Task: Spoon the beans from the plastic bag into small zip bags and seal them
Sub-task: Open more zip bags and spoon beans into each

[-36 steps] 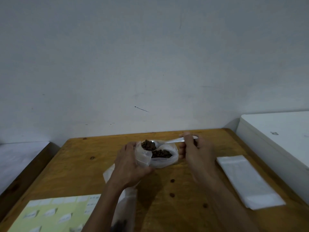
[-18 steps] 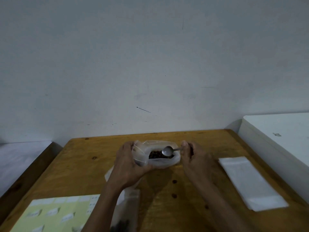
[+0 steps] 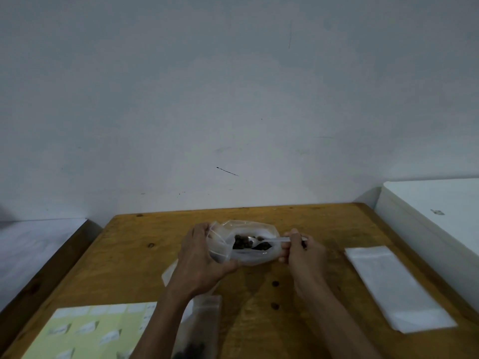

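A clear plastic bag (image 3: 255,256) with dark beans (image 3: 242,243) inside stands open near the middle of the wooden table (image 3: 129,260). My left hand (image 3: 199,257) grips the bag's left side and holds its mouth open. My right hand (image 3: 302,251) pinches the handle of a metal spoon (image 3: 274,240), whose bowl lies down among the beans. A small zip bag (image 3: 204,325) with a few beans at its bottom lies under my left forearm, partly hidden.
A stack of flat white bags (image 3: 396,287) lies on the table's right side. A pale yellow sheet of labels (image 3: 85,332) sits at the front left. A white box (image 3: 435,216) stands right of the table, a low grey surface (image 3: 28,250) to its left.
The spoon was lifted above the bag with its bowl over the beans; now its bowl is dipped down into the beans. My left hand keeps holding the bag.
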`<state>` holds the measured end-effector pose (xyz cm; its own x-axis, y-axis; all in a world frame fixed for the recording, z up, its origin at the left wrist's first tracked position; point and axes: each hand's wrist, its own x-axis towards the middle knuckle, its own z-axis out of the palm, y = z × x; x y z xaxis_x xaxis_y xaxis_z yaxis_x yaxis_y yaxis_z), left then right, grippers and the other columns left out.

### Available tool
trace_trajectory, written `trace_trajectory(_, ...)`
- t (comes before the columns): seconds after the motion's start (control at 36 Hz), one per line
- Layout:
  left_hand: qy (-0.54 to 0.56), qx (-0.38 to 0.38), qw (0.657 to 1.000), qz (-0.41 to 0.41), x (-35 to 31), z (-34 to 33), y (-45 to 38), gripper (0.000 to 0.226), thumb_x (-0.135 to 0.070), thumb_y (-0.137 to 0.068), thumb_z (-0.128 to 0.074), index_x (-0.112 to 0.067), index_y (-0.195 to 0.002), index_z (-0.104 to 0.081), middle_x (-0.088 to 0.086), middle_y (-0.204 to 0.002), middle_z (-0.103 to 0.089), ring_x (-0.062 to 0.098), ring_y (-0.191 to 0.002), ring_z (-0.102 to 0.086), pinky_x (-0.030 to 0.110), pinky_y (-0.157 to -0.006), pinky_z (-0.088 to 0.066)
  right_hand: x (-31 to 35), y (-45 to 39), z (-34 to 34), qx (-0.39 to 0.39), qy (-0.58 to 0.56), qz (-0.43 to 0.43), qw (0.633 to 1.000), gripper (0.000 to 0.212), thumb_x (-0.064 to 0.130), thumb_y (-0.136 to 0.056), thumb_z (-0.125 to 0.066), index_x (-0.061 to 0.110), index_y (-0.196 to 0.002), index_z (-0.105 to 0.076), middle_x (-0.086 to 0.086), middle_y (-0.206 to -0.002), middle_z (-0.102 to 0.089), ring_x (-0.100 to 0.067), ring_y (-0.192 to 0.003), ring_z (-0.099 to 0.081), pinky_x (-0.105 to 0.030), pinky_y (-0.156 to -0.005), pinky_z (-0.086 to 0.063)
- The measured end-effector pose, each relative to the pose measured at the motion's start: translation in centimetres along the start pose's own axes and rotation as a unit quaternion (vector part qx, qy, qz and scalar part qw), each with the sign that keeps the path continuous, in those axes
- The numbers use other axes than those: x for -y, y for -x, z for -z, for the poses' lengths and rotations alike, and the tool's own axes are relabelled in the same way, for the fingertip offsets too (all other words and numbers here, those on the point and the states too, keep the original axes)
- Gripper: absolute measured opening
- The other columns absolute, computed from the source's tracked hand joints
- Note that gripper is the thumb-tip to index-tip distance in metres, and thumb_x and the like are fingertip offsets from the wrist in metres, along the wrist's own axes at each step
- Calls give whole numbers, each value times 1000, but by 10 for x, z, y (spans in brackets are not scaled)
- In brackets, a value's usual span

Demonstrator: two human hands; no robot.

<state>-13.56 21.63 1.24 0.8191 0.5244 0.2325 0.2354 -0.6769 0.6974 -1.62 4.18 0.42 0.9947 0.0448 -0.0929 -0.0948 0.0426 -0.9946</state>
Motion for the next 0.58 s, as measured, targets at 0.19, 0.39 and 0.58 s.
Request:
trace_trajectory(0.19,-6,-2,1000,-5,-5,-3,-1,104,-58,-57,-85,-22,-141,-35,-8,-122,-39,20,-116,-46,44,-95,-51,22,1,17,17,-70,14,997,23,22,-102,-55,7,-92,-69,-5,-66,-65,-12,-53,-59,-29,-52,-52)
trace_trajectory(0.39,-18,-4,1000,-14,-13,-8,-2,100,-52,-62,-88,-21,-142,-35,-9,-121,-38,17,-115,-45,41,-95,-50,44,12,28,67,-117,66,989,24,26,-101,-55,11,-90,-70,-1,-63,-63,-15,-58,-58,-33,-54,-50)
trace_trajectory(0.58,2,4,1000,-15,-23,-7,-2,101,-52,-62,-88,-21,-141,-34,-5,-124,-40,19,-118,-46,40,-96,-50,48,29,37,126,-39,186,974,28,34,-98,-55,11,-91,-70,-2,-66,-67,-15,-60,-63,-30,-55,-54)
